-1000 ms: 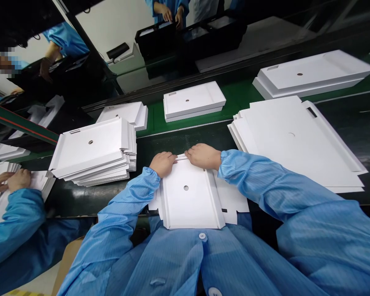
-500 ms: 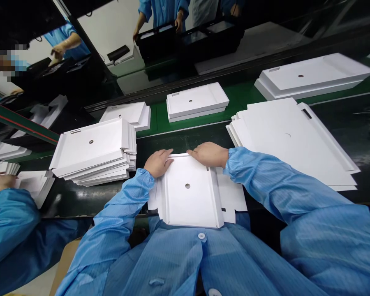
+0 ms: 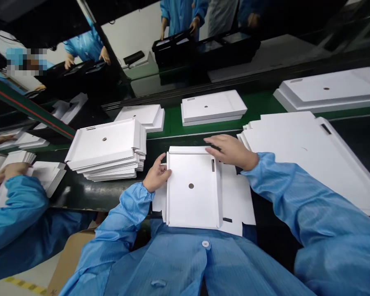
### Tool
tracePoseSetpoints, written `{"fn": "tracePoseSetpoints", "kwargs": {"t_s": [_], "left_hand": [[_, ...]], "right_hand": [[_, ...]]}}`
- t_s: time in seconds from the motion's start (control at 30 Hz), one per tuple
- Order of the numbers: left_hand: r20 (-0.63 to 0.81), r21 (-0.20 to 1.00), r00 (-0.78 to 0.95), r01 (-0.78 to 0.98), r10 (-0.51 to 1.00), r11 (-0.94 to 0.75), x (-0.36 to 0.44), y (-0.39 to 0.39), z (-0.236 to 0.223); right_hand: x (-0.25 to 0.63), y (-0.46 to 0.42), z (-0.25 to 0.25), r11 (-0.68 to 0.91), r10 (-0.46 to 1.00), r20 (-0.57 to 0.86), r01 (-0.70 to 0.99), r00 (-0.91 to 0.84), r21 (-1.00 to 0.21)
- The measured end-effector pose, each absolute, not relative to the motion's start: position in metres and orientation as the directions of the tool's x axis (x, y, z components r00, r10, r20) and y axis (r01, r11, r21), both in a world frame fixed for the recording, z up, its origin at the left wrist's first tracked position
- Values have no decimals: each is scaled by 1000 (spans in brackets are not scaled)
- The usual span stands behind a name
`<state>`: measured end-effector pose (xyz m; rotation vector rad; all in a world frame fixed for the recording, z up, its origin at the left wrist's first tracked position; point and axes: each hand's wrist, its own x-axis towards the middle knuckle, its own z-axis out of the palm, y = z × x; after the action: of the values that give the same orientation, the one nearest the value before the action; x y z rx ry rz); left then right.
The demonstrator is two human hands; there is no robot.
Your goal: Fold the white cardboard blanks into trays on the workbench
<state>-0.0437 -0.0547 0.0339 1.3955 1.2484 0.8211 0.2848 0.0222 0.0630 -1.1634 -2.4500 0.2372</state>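
Two hands (image 3: 156, 176) farther apart, one tray (image 3: 193, 199)

Both arms reach forward from the torso (image 3: 172, 255), sleeved in blue down to gathered cuffs. Seen from the chest, the bare left hand (image 3: 156, 174) sits at 11 o'clock, its thumb (image 3: 165, 174) and index finger (image 3: 159, 160) parted in a V, the index finger toward 1 o'clock and the thumb toward 2; its other fingers are partly hidden. The bare right hand (image 3: 230, 150), between 12 and 1 o'clock, is loosely spread, fingertips toward 10. The left forearm (image 3: 126, 213) slants up from 7 o'clock, the right forearm (image 3: 279, 185) from 4.
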Motion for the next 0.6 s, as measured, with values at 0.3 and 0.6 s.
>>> {"fn": "tracePoseSetpoints", "kwargs": {"t_s": [0.3, 0.6], "left_hand": [[317, 948, -374, 104, 871, -300, -123, -69, 134], [294, 941, -741, 112, 604, -321, -203, -58, 162]], "right_hand": [[311, 35, 40, 521, 853, 282, 738, -438, -430], [301, 32, 5, 622, 766, 37, 725, -642, -295]]}}
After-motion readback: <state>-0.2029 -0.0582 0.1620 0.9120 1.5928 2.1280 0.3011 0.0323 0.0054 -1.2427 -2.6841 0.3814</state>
